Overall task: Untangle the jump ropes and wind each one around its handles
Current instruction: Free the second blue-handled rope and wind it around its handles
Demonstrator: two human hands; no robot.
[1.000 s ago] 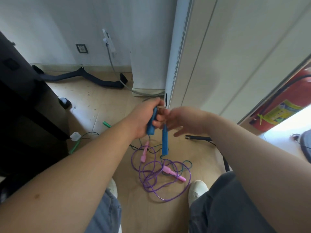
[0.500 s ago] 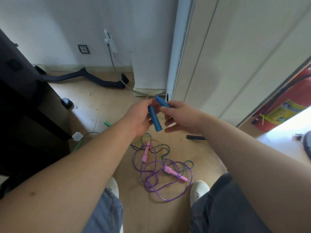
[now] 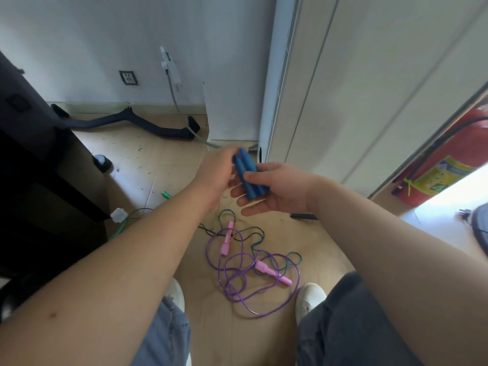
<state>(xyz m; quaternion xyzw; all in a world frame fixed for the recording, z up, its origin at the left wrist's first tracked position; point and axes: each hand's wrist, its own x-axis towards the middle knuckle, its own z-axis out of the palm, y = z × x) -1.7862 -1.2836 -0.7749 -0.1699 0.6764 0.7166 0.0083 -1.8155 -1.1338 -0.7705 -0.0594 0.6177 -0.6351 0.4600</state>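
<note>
Two blue handles (image 3: 248, 175) lie side by side across the palm of my right hand (image 3: 277, 188), with its thumb pressed on them. My left hand (image 3: 216, 173) pinches their upper ends. A thin dark teal rope (image 3: 257, 233) trails from the handles down to the floor. There it crosses a purple rope (image 3: 237, 283) lying in loose loops between my feet. That purple rope has two pink handles, one (image 3: 227, 241) upright-ish at the left and one (image 3: 272, 272) pointing right.
A black cabinet (image 3: 34, 165) stands at the left. A black curved stand (image 3: 126, 122) lies by the wall. A red fire extinguisher (image 3: 446, 159) leans at the right. White shoes (image 3: 310, 297) flank the ropes. A green cable (image 3: 124, 223) and white plug lie left.
The two blue handles were apart, one hanging down; now they are brought together side by side in my right palm, held higher, with my left hand at their upper ends.
</note>
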